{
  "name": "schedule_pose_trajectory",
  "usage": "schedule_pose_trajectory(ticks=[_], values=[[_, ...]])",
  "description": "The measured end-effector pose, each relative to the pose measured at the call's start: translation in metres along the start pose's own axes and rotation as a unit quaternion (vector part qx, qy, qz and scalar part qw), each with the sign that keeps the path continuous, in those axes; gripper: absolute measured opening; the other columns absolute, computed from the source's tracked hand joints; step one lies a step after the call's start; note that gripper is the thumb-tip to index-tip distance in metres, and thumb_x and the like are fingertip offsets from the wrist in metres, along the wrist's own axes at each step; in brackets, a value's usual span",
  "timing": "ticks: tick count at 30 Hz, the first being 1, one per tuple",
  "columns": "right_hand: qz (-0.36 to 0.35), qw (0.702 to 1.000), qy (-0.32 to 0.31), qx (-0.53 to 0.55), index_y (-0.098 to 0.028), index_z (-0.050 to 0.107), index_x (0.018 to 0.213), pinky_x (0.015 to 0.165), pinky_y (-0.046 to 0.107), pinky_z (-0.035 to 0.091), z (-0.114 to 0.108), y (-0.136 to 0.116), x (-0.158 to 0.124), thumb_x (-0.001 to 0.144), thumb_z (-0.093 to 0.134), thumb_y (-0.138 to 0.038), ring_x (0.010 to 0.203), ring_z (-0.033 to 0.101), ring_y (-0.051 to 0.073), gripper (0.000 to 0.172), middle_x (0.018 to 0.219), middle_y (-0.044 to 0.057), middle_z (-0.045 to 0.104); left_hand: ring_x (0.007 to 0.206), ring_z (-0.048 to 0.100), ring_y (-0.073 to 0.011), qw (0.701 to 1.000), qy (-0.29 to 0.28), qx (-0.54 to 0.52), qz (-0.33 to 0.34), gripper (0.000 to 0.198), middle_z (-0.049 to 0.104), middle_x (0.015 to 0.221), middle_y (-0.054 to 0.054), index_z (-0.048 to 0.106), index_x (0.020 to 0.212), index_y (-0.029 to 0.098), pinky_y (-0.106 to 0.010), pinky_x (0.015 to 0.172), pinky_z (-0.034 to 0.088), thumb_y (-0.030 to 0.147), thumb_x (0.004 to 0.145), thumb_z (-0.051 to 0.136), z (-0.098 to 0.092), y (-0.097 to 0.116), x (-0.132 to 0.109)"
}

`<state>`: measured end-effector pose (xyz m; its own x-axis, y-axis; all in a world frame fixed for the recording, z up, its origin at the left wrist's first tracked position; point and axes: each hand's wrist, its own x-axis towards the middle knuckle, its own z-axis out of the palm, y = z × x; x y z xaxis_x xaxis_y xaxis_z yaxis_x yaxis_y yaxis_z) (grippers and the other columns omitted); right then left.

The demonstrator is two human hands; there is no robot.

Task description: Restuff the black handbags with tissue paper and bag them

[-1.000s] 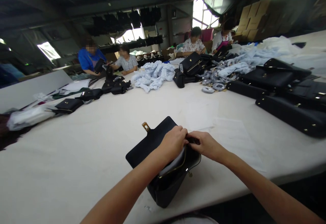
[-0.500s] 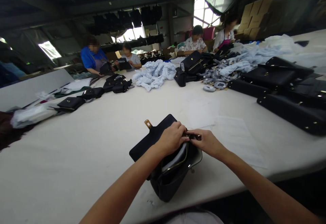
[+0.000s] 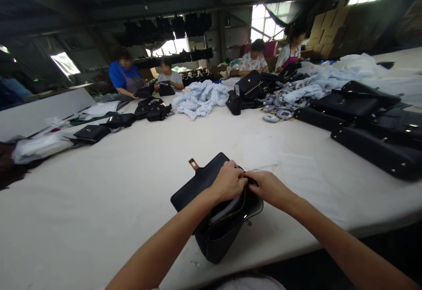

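Observation:
A black handbag (image 3: 219,241) stands on the white table in front of me. Its flap (image 3: 201,180) is folded back to the left, with a gold clasp (image 3: 193,164) sticking out from the edge. A brass-toothed zipper (image 3: 227,216) runs along the gaping inner compartment, where a pale lining shows. My left hand (image 3: 230,181) reaches over the bag, fingers closed on its far top edge by the zipper's end. Right beside it, my right hand (image 3: 266,187) pinches the same far corner. The fingertips nearly meet and hide exactly what lies between them.
Thin white sheets (image 3: 305,180) lie right of the bag. Black bags (image 3: 376,149) are piled at the right, near coiled wrapped straps (image 3: 280,109). Crumpled pale-blue wrapping (image 3: 201,98) and more black bags (image 3: 90,133) lie farther off. Several co-workers (image 3: 125,76) work across the table.
The view has tilted slightly, so the scene sits a little lower. Both hands stay at the bag's far corner, with fingers closer together; the gold zipper end seen there before is now covered.

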<state>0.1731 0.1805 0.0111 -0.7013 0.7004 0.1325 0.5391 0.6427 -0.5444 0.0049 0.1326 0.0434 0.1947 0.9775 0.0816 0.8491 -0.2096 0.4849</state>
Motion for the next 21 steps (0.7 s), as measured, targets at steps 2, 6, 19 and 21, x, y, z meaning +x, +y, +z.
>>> schedule_pose_trajectory(ticks=[2,6,19,21], values=[[0.016,0.996,-0.016,-0.084,-0.023,0.071,0.091,0.073,0.029,0.045,-0.005,-0.006,0.001,0.078,0.054,-0.014,0.084,0.067,0.022,0.023,0.089,0.005,0.074,0.094,0.051,-0.0209,1.000,0.011,-0.008,-0.023,0.021,0.056,0.091,-0.007,0.061,0.062,0.016,-0.034,0.085,0.046,0.019,0.082,0.056,0.005,0.004,-0.001],[0.000,0.986,-0.043,-0.159,-0.026,0.072,0.084,0.069,0.028,0.042,-0.015,-0.019,0.001,0.079,0.054,-0.014,0.080,0.067,0.021,0.022,0.084,0.004,0.074,0.097,0.050,-0.0210,0.999,0.033,-0.017,-0.030,0.022,0.054,0.096,-0.007,0.060,0.060,0.016,-0.036,0.086,0.047,0.018,0.081,0.057,0.001,0.013,-0.018],[0.065,0.989,-0.051,-0.121,-0.028,0.076,0.093,0.071,0.030,0.047,-0.037,0.017,0.007,0.072,0.056,-0.012,0.079,0.066,0.022,0.033,0.083,0.002,0.074,0.118,0.043,-0.0253,0.980,0.039,0.167,0.104,0.013,0.051,0.115,-0.009,0.057,0.078,0.016,-0.042,0.102,0.043,0.006,0.084,0.051,-0.035,0.011,-0.125],[0.067,0.991,-0.054,-0.104,-0.027,0.077,0.093,0.073,0.030,0.048,-0.033,0.015,0.004,0.071,0.056,-0.011,0.081,0.066,0.022,0.034,0.085,0.002,0.074,0.118,0.043,-0.0232,0.986,0.049,0.133,0.083,0.016,0.051,0.115,-0.008,0.055,0.077,0.017,-0.039,0.100,0.046,0.007,0.086,0.049,-0.036,0.011,-0.136]])
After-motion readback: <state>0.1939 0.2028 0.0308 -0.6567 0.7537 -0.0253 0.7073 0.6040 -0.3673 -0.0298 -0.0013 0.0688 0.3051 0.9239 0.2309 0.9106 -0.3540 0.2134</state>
